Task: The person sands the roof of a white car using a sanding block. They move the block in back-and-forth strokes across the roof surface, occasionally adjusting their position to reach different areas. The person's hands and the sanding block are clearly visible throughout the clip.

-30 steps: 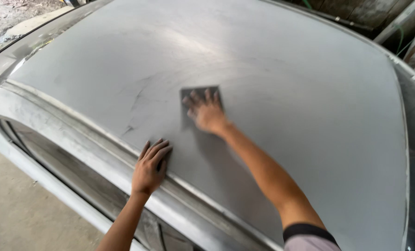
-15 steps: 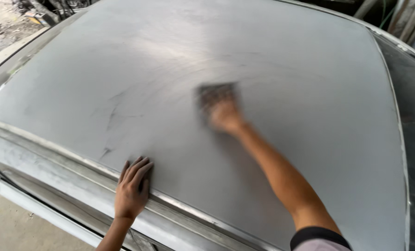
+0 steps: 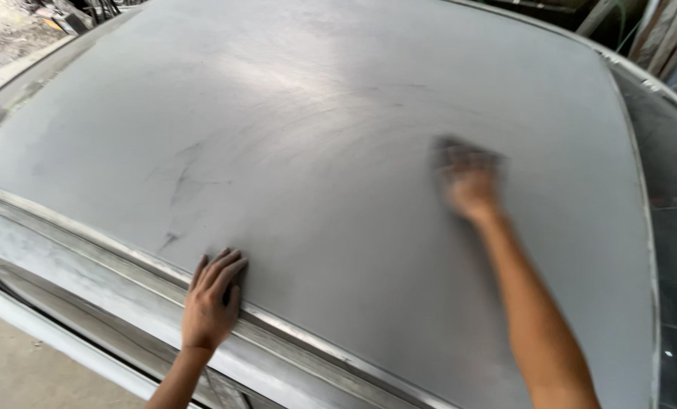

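Note:
A dull grey car roof (image 3: pixel 315 136) fills the view, with faint swirl marks and a few dark scratches. My right hand (image 3: pixel 471 193) presses flat on a dark square sanding sheet (image 3: pixel 452 151) right of the roof's middle; both are blurred by motion. My left hand (image 3: pixel 211 299) rests open, fingers together, on the near edge of the roof by the gutter rail.
The near side rail and door frame (image 3: pixel 73 265) run along the bottom left, with concrete floor (image 3: pixel 20 371) below. A glass pane (image 3: pixel 675 227) borders the roof on the right. Clutter and timber stand at the far corners.
My right hand has slid the sanding sheet to the right across the roof. My left hand keeps its place on the roof edge, while the view has shifted.

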